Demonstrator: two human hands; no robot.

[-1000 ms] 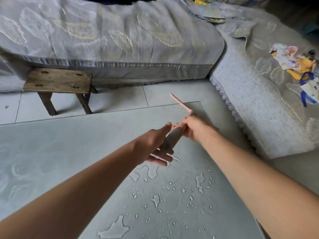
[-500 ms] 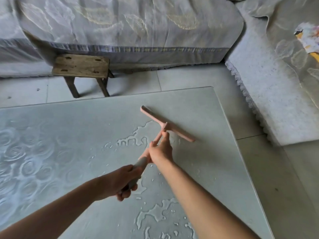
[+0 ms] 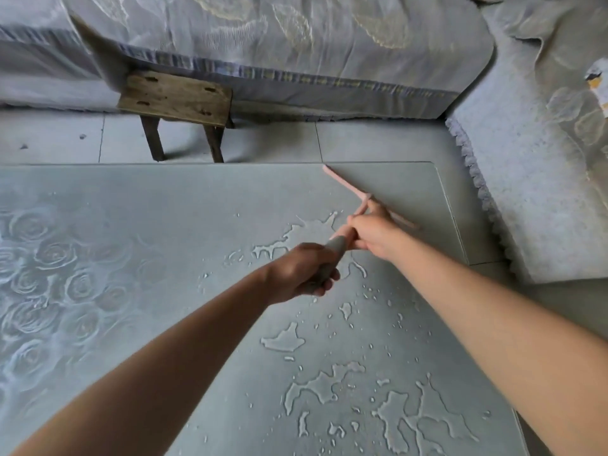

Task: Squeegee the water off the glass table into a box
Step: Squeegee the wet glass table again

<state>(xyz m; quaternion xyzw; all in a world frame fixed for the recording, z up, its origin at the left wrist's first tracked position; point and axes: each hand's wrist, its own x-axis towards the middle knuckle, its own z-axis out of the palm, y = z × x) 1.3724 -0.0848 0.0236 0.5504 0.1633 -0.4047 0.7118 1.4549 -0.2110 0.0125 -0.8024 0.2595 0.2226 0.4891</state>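
Squeegee (image 3: 363, 197): one unit, T-shaped, made up of a long thin pink blade bar, a slim pink neck and a thicker grey handle. It sits at the far right corner of the table (image 3: 164, 225), and the blade bar lies on the glass, running diagonally from the far edge toward the right edge. Table: one, a flat sheet of frosted grey-green glass with a rounded far right corner; a pattern of roses covers its left part. Left hand (image 3: 299, 274): grip closed round the grey handle. Right hand (image 3: 371, 236): grip closed round the pink neck, just ahead of the left hand and just behind the blade bar. Water (image 3: 283, 337): one splash-shaped pool on the table just left of the hands, several irregular flat pools on the near right part, and many small drops between them. Beyond the far edge of the table: one low wooden stool (image 3: 177, 100) with a worn plank top and two visible legs, standing on pale floor tiles (image 3: 279, 143); one bed (image 3: 296, 44) draped in grey leaf-patterned cloth. Right of the table: one nubby grey cover (image 3: 543, 192) with a scalloped fringe.
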